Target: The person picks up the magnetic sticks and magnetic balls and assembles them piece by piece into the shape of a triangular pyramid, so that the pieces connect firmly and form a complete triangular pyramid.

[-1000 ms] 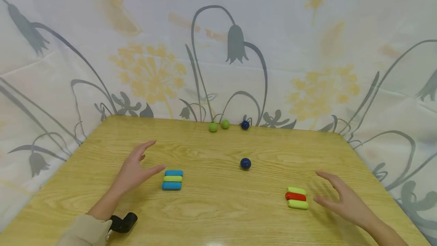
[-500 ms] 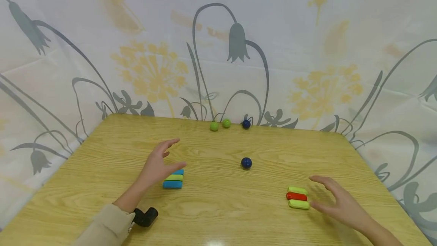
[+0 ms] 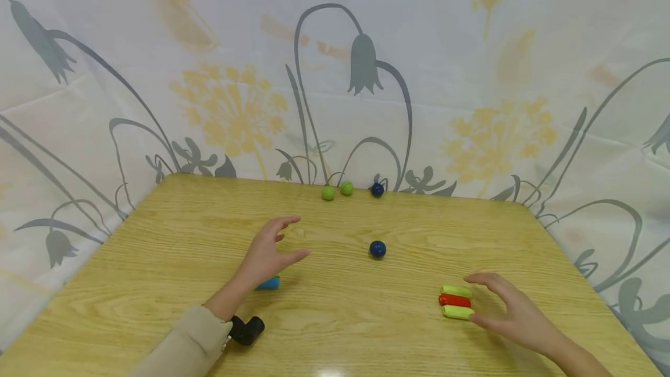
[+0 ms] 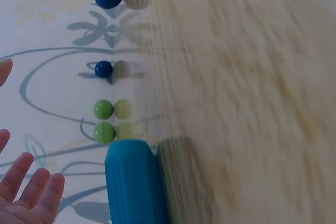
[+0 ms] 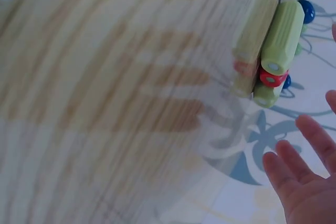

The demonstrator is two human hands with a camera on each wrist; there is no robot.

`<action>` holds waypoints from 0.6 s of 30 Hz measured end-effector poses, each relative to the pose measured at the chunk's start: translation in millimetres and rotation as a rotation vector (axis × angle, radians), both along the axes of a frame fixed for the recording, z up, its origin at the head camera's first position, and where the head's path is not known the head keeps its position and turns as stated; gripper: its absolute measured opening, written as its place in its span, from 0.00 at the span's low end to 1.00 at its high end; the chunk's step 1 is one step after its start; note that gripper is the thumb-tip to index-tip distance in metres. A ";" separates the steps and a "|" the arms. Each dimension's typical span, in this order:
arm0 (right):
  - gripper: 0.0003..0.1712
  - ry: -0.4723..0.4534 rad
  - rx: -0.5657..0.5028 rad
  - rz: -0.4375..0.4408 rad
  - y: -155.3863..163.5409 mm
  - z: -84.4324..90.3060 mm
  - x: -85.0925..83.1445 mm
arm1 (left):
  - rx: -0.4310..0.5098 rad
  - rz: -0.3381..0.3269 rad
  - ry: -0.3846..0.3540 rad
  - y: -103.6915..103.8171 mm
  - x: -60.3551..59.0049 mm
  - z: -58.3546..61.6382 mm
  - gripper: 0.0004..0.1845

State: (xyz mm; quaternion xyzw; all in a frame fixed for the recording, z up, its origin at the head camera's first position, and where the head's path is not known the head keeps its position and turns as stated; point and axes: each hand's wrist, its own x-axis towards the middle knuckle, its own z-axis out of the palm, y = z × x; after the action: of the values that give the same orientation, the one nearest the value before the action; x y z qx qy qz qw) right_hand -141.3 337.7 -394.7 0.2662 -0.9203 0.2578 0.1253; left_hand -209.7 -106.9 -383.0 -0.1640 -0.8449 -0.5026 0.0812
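Observation:
My left hand (image 3: 264, 255) is held above the table, thumb and fingers spread apart with nothing between them. Beneath it, mostly covered in the head view, lies a group of short plastic sticks; a blue stick (image 3: 268, 283) shows past the wrist and looms large, with ribbed sides, in the left wrist view (image 4: 135, 182). On the right side, my right hand (image 3: 515, 313) hovers with a wide gap between thumb and fingers, the thumb tip overlapping a yellow-green stick (image 3: 458, 312). A red stick (image 3: 455, 300) lies between that one and another yellow-green stick (image 3: 456, 291).
A dark blue ball (image 3: 377, 249) rests mid-table between the hands. Along the back edge sit two green balls (image 3: 328, 192) and a second dark blue ball (image 3: 377, 189). A patterned cloth (image 3: 335, 74) rises behind the wooden table (image 3: 335, 330). A black device (image 3: 248, 330) is at the left wrist.
My left hand has moved right, passing over the blue and yellow-green sticks and now covering most of them. My right hand has shifted slightly left toward the red and yellow-green sticks.

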 end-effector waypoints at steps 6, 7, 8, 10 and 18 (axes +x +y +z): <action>0.33 0.037 0.039 0.031 -4.2 -0.5 -1.8 | 0.012 -0.008 -0.010 15.2 -3.3 -1.4 0.31; 0.33 0.040 0.044 0.035 -5.1 -0.4 -1.9 | 0.017 -0.013 -0.012 17.8 -3.8 -1.7 0.31; 0.32 0.043 0.047 0.040 -6.0 -0.2 -1.9 | 0.023 -0.019 -0.015 20.4 -4.3 -2.1 0.30; 0.31 0.051 0.049 0.051 -7.7 0.2 -1.7 | 0.028 -0.030 -0.011 25.5 -6.0 -3.7 0.30; 0.29 0.054 0.025 0.101 -13.0 1.7 -1.9 | 0.040 -0.071 -0.018 44.9 -13.4 -6.9 0.27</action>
State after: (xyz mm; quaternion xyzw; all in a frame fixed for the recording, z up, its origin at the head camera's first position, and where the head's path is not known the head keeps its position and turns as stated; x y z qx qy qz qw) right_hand -143.1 324.7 -393.0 0.3206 -0.9052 0.2450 0.1335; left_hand -223.1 -61.9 -389.9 -0.1878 -0.8290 -0.5234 0.0591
